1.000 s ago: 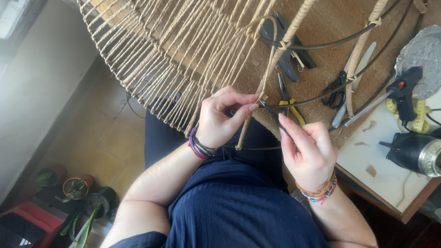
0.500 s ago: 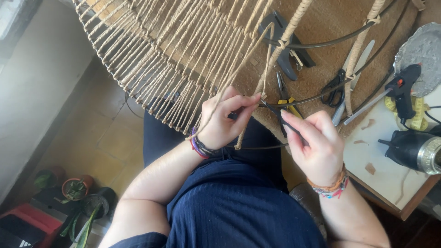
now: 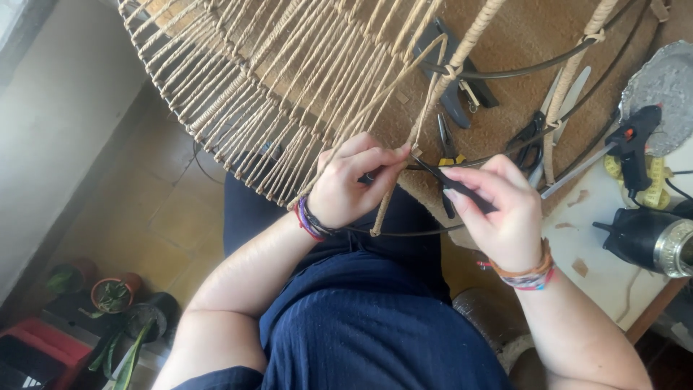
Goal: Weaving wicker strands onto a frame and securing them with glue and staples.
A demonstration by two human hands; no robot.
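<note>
L hand (image 3: 354, 186) fingers curled, pinching. R hand (image 3: 498, 213) fingers bent in, gripping. Both wrists braceleted, forearms bare.

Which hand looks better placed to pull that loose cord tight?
Probably the left hand: its fingers already pinch the loose cord at the wire ring. The right hand is occupied holding a thin dark tool.

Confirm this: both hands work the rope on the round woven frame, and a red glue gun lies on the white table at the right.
Not quite. The head view shows a black glue gun, not red, on the white table. The rest holds: left hand and right hand work the rope on the woven frame.
</note>
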